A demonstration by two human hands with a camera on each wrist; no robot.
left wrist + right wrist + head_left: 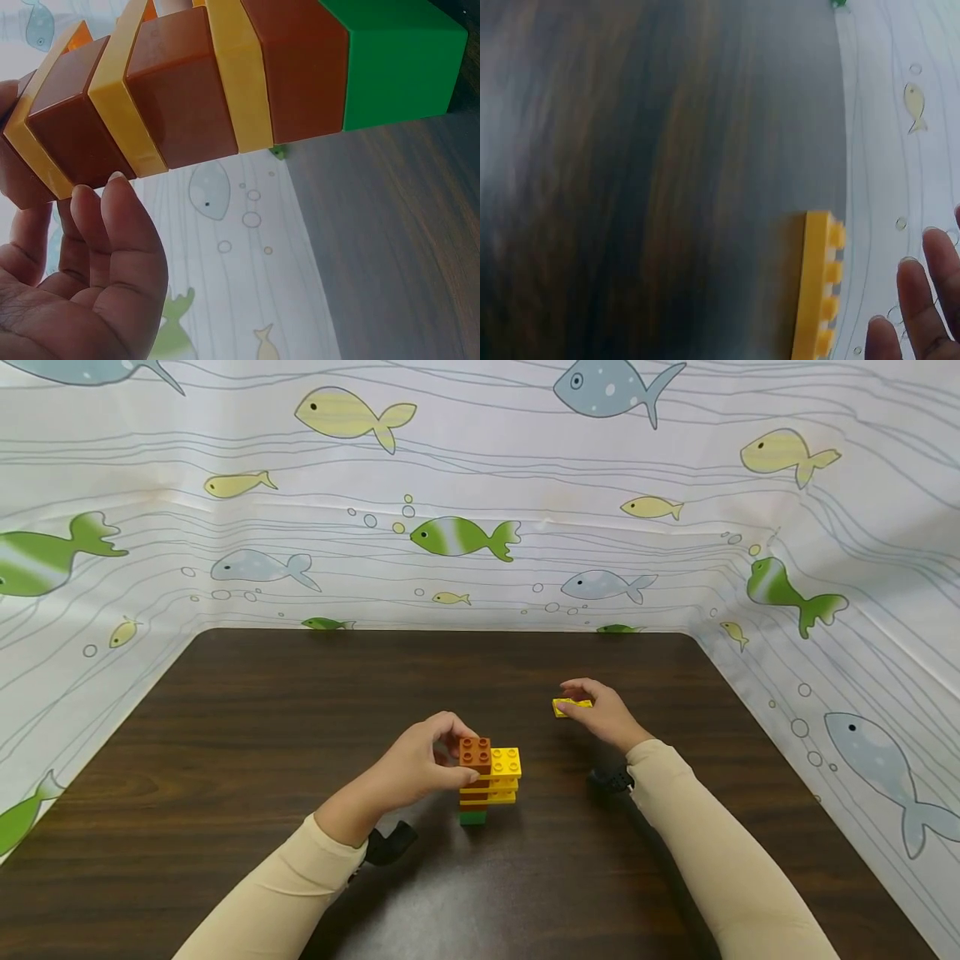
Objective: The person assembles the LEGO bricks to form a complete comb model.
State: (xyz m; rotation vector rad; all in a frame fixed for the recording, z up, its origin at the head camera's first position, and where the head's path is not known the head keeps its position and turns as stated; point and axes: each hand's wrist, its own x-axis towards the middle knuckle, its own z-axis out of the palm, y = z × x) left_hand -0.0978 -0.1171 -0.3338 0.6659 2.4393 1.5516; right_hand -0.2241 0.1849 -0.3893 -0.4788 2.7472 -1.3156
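Observation:
A tower of toy building bricks stands upright on the table, a green brick at its bottom and brown bricks alternating with thin yellow ones above. The yellow pieces stick out to the right in the head view. My left hand grips the tower near its top from the left, thumb on the near side and fingers behind. Farther back on the right, my right hand hovers at a flat, studded yellow brick lying on the table. Its fingers are loosely spread, apart from that brick in the right wrist view.
The dark wood-grain table reaches back to a white sheet printed with fish, which rises behind it and along both sides. Black wrist cameras hang under both forearms, the left one close beside the tower.

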